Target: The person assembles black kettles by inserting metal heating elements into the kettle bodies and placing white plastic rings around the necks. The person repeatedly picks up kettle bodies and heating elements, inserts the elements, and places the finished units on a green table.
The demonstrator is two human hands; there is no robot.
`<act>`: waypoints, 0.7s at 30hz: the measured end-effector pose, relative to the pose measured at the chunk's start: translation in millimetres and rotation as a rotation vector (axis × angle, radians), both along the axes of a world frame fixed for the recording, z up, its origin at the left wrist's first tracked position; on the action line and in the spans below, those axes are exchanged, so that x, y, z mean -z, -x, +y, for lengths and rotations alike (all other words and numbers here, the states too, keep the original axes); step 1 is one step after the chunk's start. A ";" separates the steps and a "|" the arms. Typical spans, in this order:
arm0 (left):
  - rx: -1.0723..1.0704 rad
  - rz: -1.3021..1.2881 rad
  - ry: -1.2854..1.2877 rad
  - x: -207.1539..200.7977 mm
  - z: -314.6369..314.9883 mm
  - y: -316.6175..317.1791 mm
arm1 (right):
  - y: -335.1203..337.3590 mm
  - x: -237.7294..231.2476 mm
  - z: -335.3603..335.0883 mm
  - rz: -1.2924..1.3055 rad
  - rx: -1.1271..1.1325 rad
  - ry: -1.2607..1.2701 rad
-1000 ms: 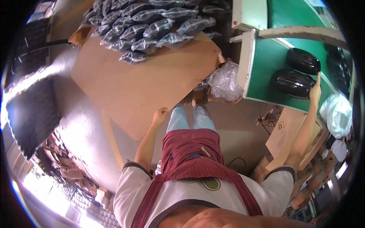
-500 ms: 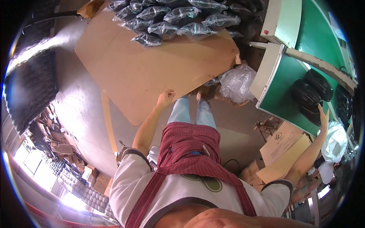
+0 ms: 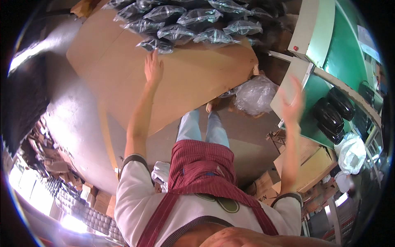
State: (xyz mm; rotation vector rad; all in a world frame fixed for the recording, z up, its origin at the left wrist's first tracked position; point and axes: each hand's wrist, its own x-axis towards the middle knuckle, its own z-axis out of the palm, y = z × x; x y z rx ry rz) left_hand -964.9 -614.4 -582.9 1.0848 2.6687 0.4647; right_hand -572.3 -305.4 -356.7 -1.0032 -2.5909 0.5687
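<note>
My left hand [image 3: 153,69] is stretched out over the large brown cardboard sheet [image 3: 115,78]. Its fingertips reach the lower edge of the nearest dark item in a clear plastic bag [image 3: 156,45]; whether they touch it I cannot tell. Several more such bagged items lie in rows behind it. My right hand [image 3: 292,103], smeared by motion, is raised at the near left edge of the green-topped conveyor table [image 3: 310,99]. Its fingers look spread, with nothing seen in them. Glossy black rounded pieces [image 3: 329,113] rest on the green surface, apart from that hand.
A crumpled clear plastic bag [image 3: 257,94] lies between the cardboard and the table. Cardboard boxes [image 3: 312,164] stand below the table on the right, with a white plastic bag [image 3: 349,153] beside them. Dark stacked goods [image 3: 26,99] line the far left.
My left hand has moved forward from the cardboard's near edge to the bagged items. My right hand has left the black pieces and swung inward to the left.
</note>
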 end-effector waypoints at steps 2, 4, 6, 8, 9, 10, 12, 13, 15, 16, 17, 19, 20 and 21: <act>0.194 0.175 0.060 14.5 22.1 31.1 | 74.8 72.0 -5.2 -0.095 -0.098 0.136; 0.452 0.461 0.106 29.6 44.9 61.5 | 119.8 149.8 6.7 -0.186 -0.064 0.190; 0.564 0.425 0.159 42.5 60.8 72.0 | 162.4 213.4 20.0 -0.237 -0.021 0.124; 0.620 0.281 0.235 43.6 79.1 83.0 | 194.3 257.2 22.3 -0.401 0.051 0.177; 0.615 0.147 0.296 35.5 83.8 84.6 | 202.0 268.0 16.4 -0.490 0.039 0.110; 0.608 0.013 0.354 36.1 85.0 84.0 | 206.2 276.3 13.7 -0.579 0.027 0.040; 0.586 -0.001 0.068 51.9 75.8 89.0 | 205.9 291.9 29.0 -0.301 -0.027 0.164; 0.561 -0.071 0.039 59.1 73.7 90.6 | 201.3 297.9 28.7 -0.173 -0.100 -0.047; 0.517 -0.097 -0.049 65.3 72.2 90.1 | 199.4 296.0 29.6 -0.228 -0.056 0.068; 0.522 -0.076 -0.052 67.6 70.6 90.3 | 198.0 294.3 30.0 -0.255 -0.032 0.124; 0.526 -0.051 -0.056 67.6 70.3 93.3 | 199.0 291.9 28.2 -0.209 -0.061 0.039; 0.553 -0.004 -0.056 67.2 72.5 100.0 | 195.0 283.7 27.3 -0.099 -0.065 0.076; 0.575 0.012 -0.044 60.1 72.2 102.5 | 193.2 271.0 19.1 -0.048 -0.068 0.105; 0.599 0.025 -0.027 51.8 70.0 104.3 | 194.8 255.0 10.8 -0.002 0.001 0.306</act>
